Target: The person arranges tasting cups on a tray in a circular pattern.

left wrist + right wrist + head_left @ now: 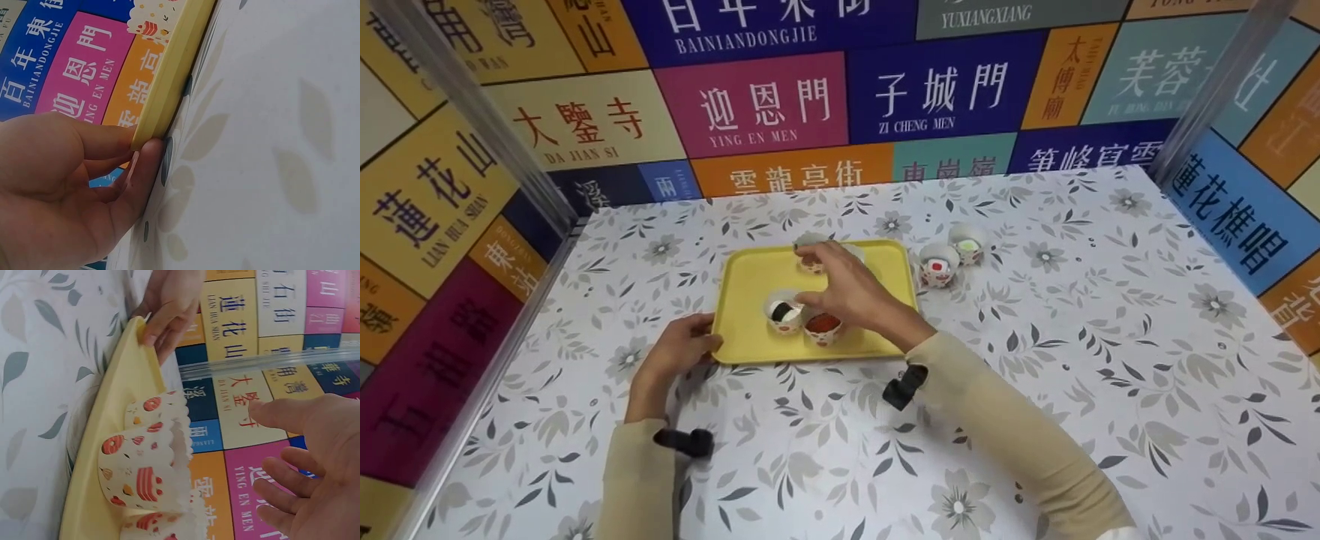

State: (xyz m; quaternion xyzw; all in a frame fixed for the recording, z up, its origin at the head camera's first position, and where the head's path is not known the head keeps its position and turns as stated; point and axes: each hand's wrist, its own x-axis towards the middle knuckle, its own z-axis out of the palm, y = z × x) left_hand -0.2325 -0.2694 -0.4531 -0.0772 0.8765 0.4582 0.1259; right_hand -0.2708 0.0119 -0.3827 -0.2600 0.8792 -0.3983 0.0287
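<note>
Left hand [679, 346] pinching yellow tray [744, 279], right hand [851, 291] spread wide above paper cups [823, 339], pink panel [769, 105] reading YING EN MEN

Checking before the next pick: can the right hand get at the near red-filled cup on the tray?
Likely yes: the right hand is empty, close above the near red-filled cup, and nothing seems to stand between them. The left hand is out of the way, gripping a corner of the yellow tray.
</note>
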